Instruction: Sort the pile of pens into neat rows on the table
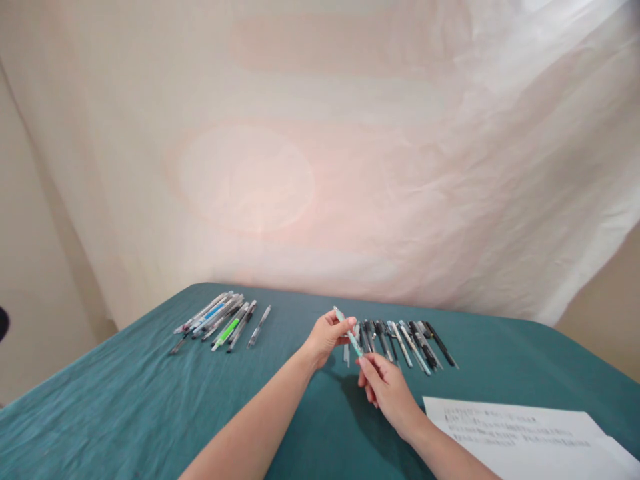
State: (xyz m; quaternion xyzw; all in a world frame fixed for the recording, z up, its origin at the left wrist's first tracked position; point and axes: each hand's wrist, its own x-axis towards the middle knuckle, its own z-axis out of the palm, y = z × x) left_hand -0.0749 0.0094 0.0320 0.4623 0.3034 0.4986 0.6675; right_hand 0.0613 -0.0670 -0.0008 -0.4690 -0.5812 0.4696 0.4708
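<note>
A slim pale-green pen [355,342] is held slantwise above the table between both hands. My left hand [327,337] is closed around its upper part, with the far tip pointing up and away. Thumb and fingers of my right hand [384,381] pinch the lower end, which they hide. Just behind the hands lies a row of pens [411,345], mostly black, grey and white, set side by side. The left hand and the held pen cover part of that row's left end.
A heap of pens [217,319], one bright green, lies at the left, with a single clear pen [259,326] beside it. White paper sheets [520,443] with writing lie front right. A dark green cloth [150,400] covers the table; a pale sheet [350,167] hangs behind.
</note>
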